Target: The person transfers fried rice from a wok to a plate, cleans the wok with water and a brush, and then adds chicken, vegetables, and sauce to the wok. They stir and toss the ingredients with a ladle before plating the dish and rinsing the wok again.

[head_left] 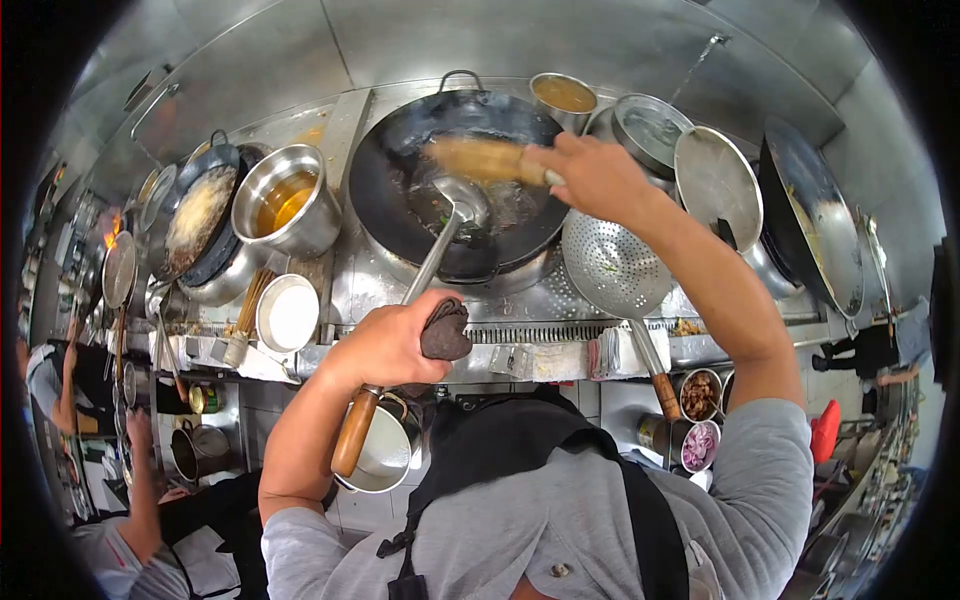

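Note:
A large black wok [395, 220] sits on the stove before me, with a little liquid and green scraps in its bottom. My right hand [592, 175] is closed around the handle end of a bamboo wok brush [475, 158], whose bristles are smeared by motion over the wok's far side. In my left hand [385, 340] are a steel ladle [432, 262] with a wooden grip and a dark folded cloth [446, 330]. The ladle's bowl hangs inside the wok, below the brush. A perforated strainer [615, 262] lies right of the wok, under my right forearm.
Left of the wok stand a steel pot of oil [290, 205], a white bowl [287, 313] and a wok of foaming food [203, 210]. At the right are a mesh sieve [718, 185] and another wok [812, 230]. Water runs from a tap [716, 40]. A co-worker's arm [143, 490] shows lower left.

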{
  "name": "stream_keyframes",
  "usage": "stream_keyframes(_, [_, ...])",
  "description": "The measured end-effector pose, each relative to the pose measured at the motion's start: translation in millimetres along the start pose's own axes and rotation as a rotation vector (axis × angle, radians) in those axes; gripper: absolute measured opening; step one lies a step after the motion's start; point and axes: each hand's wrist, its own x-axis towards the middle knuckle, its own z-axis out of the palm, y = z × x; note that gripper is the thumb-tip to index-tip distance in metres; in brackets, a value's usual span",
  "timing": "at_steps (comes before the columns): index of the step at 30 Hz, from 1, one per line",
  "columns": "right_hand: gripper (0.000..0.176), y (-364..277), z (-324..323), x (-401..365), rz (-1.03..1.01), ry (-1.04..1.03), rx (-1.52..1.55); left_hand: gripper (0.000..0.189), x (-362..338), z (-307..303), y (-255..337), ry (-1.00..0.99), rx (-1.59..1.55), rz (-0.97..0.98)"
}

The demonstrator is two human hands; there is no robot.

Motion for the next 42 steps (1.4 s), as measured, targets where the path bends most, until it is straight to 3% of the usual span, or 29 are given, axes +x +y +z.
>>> stream_keyframes(2, [0.035, 1, 18, 6, -0.017, -0.209, -0.134, 0.074, 3, -2, 7, -0.013, 0.024, -0.016])
stream_keyframes(3, [0.036, 5, 18, 5, -0.031, -0.220, -0.221, 0.075, 1, -4, 10, -0.004, 0.003, -0.035])
stream_keyframes(6, [0.036, 10, 9, -34, 0.225, -0.025, 0.066, 0.076, -8, -5, 6, 0.076, -0.092, -0.001])
stream_keyframes(7, [0.039, 12, 5, -46, 0.271, -0.095, 0.074, 0.078, -11, -3, 2, 0.087, -0.073, 0.066])
stream_keyframes(9, [0.044, 13, 0, -79, 0.383, -0.246, 0.100, 0.079, -21, -4, 15, 0.051, -0.123, 0.020])
stream_keyframes(10, [0.047, 13, -1, -95, 0.481, -0.140, 0.211, 0.080, -23, -5, 22, 0.029, -0.145, 0.003])
stream_keyframes(12, [0.054, 21, 1, -128, 0.661, 0.083, 0.411, 0.082, -25, -1, 21, 0.074, -0.082, 0.218])
stream_keyframes(13, [0.059, 29, 17, -141, 0.614, 0.293, 0.568, 0.083, -24, 1, 22, 0.039, -0.181, 0.238])
stream_keyframes(16, [0.051, 27, 3, -185, 1.179, 0.349, 1.529, 0.087, 0, 12, 26, -0.066, -0.488, 0.324])
stream_keyframes(17, [0.049, 26, 4, -196, 1.241, 0.440, 1.660, 0.088, 14, 19, 29, -0.099, -0.595, 0.359])
stream_keyframes(22, [0.047, 27, -9, -232, 1.299, 0.443, 1.967, 0.075, 120, 95, 89, -0.155, -0.900, 0.303])
stream_keyframes(24, [0.046, 29, -11, -240, 1.145, 0.458, 2.069, 0.061, 146, 148, 117, -0.029, -0.914, 0.219])
stream_keyframes(26, [0.047, 23, -18, -242, 1.029, 0.522, 2.124, 0.059, 178, 232, 104, 0.115, -0.969, 0.266])
stream_keyframes(29, [0.047, 16, -14, -249, 0.872, 0.597, 2.256, 0.056, 187, 286, 92, -0.145, -1.004, 0.135])
stream_keyframes(32, [0.046, 12, -2, -254, 0.866, 0.637, 2.331, 0.047, 199, 301, 70, -0.507, -1.067, -0.060])
stream_keyframes(35, [0.046, 16, 13, -254, 0.970, 0.598, 2.245, 0.051, 201, 283, 56, -0.776, -1.151, -0.216])
stream_keyframes(38, [0.043, 29, 22, -239, 1.271, 0.475, 1.787, 0.053, 176, 238, 44, -0.703, -1.129, -0.055])
stream_keyframes(40, [0.041, 46, 28, -220, 1.227, 0.359, 1.616, 0.066, 146, 185, 34, -0.359, -0.690, 0.195])
stream_keyframes(42, [0.043, 57, 22, -181, 1.026, 0.171, 1.400, 0.075, 116, 130, 25, 0.008, -0.164, 0.425])
